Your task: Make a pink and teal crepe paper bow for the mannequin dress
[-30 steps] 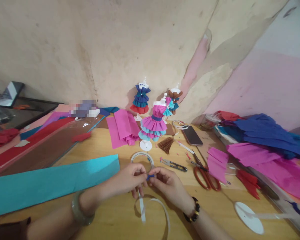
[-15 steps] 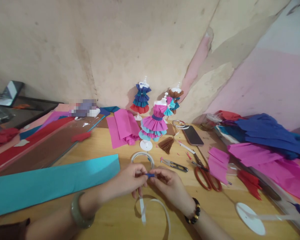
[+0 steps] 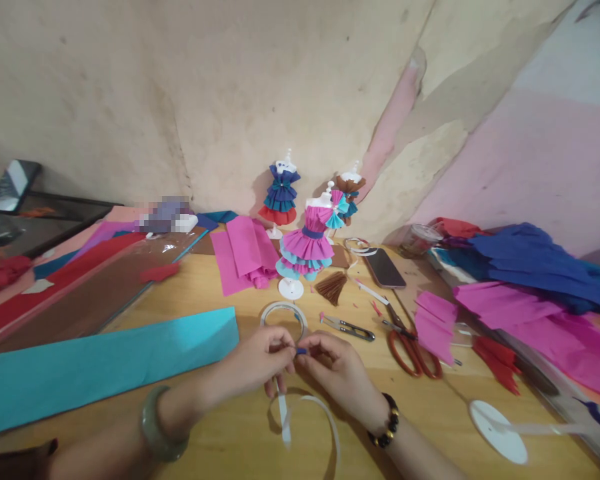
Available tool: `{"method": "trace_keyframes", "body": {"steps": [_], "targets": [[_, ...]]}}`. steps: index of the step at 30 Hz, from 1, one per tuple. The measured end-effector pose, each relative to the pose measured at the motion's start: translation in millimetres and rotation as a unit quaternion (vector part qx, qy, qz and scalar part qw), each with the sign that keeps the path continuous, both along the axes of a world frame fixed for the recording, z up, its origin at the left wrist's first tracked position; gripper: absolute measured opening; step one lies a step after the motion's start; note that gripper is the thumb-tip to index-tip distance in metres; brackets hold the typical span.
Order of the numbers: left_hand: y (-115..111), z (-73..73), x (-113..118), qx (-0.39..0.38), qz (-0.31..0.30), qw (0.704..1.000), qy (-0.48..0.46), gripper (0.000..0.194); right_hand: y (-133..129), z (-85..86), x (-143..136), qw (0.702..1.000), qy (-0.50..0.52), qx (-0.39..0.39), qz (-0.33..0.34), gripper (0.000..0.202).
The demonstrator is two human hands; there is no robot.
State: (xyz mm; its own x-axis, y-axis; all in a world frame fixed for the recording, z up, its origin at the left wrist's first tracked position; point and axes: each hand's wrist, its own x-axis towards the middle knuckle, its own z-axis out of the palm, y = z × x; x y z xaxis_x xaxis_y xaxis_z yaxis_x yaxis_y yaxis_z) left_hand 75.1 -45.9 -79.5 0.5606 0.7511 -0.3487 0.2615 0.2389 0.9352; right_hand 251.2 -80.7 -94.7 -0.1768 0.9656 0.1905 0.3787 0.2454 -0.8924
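Low over the table's front, my left hand [image 3: 270, 357] and my right hand [image 3: 333, 363] meet with pinched fingers. Between them is a small dark blue paper piece [image 3: 301, 351], partly covered by the fingertips. Both hands grip it. A strip of white tape [image 3: 283, 417] hangs below the left fingers, apparently held there too. Just behind the hands lies a roll of tape [image 3: 284, 308]. Farther back stands a miniature dress form in a pink and turquoise ruffled paper dress [image 3: 310, 243], with a pleated bow at its shoulder.
Thread snips [image 3: 353, 329], orange-handled scissors [image 3: 413, 343] and a phone [image 3: 386, 268] lie to the right. Turquoise paper [image 3: 110, 363] spreads on the left. Two more dressed forms stand by the wall. Blue and pink paper [image 3: 535, 267] is piled at right; a white disc [image 3: 497, 430] lies nearer.
The view has shifted slightly. Less of the blue paper piece shows between my fingertips, and the left fingertips sit a little farther from it. Otherwise the hands keep their places.
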Motion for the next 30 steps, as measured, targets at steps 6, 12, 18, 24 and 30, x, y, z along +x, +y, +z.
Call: {"method": "trace_keyframes", "body": {"steps": [6,12,18,24,30], "targets": [[-1.2,4.7,1.2,-0.021,0.012,1.000,-0.015,0.023,-0.1,3.8,0.4,0.996,-0.052,0.076,0.005,0.010],[-1.2,6.4,1.8,-0.024,0.011,1.000,-0.017,0.022,-1.2,3.8,1.0,0.994,-0.060,0.085,0.014,0.012],[-0.9,6.6,2.3,-0.019,0.018,1.000,0.005,0.016,-1.7,5.8,1.6,0.993,-0.063,0.092,0.023,0.012],[-1.3,5.3,2.1,-0.004,0.013,1.000,0.018,0.012,-1.8,4.0,1.3,0.995,-0.054,0.082,0.025,0.011],[-0.6,6.7,0.4,0.001,0.001,1.000,0.017,0.015,-0.5,5.8,1.0,0.996,-0.048,0.066,0.023,0.013]]}}
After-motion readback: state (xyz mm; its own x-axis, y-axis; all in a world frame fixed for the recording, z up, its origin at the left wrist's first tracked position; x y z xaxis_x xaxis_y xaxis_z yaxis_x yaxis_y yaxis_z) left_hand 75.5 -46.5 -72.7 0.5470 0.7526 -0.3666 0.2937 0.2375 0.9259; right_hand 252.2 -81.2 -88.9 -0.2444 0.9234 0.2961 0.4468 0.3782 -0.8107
